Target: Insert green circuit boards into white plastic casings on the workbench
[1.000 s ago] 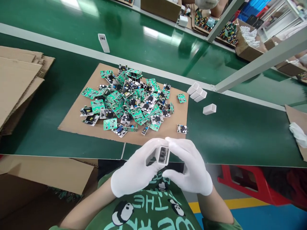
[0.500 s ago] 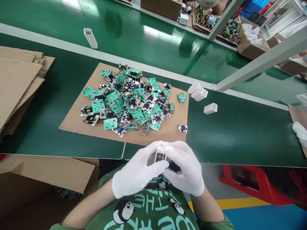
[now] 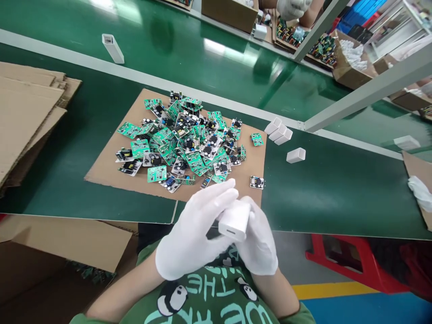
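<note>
My right hand (image 3: 258, 243), in a white glove, is closed around a white charger housing (image 3: 235, 219) from the right. The end of the housing with a narrow slot faces me. My left hand (image 3: 199, 227), also gloved, is at the left of the housing with fingers stretched out above it and the thumb below. Whether the left hand touches the housing is hard to tell. Beyond my hands, a pile of green circuit boards (image 3: 165, 135) covers a cardboard sheet (image 3: 104, 168). One loose board (image 3: 257, 182) rests near the sheet's right edge.
White housings (image 3: 296, 155) stand right of the sheet. Flat cardboard (image 3: 27, 112) is stacked at left, above an open box (image 3: 67, 238). Behind a metal rail, a green belt (image 3: 175, 49) carries a white housing (image 3: 113, 48). Across it, a co-worker's gloved hand (image 3: 292, 8) shows. A red stool (image 3: 357, 261) stands right.
The housing has turned: its open end with a board inside faced me, now its slotted end does. My left fingers have straightened. Housings on the belt have shifted left.
</note>
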Demonstrator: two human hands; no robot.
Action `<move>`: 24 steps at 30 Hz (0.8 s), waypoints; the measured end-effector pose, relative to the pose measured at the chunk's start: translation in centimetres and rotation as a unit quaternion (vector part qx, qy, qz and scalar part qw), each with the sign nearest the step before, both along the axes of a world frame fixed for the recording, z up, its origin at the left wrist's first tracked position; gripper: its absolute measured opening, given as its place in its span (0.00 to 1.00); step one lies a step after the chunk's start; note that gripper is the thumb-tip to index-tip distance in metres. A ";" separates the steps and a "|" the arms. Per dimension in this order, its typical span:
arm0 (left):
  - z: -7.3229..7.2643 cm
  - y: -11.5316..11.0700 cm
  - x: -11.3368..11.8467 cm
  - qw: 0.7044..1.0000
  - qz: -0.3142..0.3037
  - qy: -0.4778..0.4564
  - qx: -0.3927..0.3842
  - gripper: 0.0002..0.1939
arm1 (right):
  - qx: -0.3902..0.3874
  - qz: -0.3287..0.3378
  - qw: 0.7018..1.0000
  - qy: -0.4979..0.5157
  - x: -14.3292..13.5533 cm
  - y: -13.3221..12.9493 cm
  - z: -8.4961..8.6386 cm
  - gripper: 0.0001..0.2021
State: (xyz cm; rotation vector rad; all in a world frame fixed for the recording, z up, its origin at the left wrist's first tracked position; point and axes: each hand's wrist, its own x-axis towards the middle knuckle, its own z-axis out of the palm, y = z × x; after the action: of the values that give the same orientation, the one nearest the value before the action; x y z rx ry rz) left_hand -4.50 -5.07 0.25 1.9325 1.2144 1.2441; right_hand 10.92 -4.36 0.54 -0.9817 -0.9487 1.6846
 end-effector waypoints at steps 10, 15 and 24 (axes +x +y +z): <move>1.3 0.7 -0.2 1.000 0.016 -0.011 -0.022 0.20 | -0.120 0.020 0.981 0.152 -1.9 0.0 0.1 0.15; 1.3 0.8 -0.3 1.000 0.009 -0.019 -0.009 0.16 | -0.131 0.021 0.984 0.122 -2.1 0.2 0.3 0.17; 1.9 0.7 -0.2 0.998 0.021 -0.031 -0.044 0.18 | -0.107 0.032 0.983 0.148 -2.4 0.2 0.4 0.14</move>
State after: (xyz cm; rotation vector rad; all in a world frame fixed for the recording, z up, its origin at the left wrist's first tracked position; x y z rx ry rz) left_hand -4.66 -4.38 2.15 1.8008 1.2626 1.2430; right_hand 8.47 -4.20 0.91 -0.8146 -0.6180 1.9519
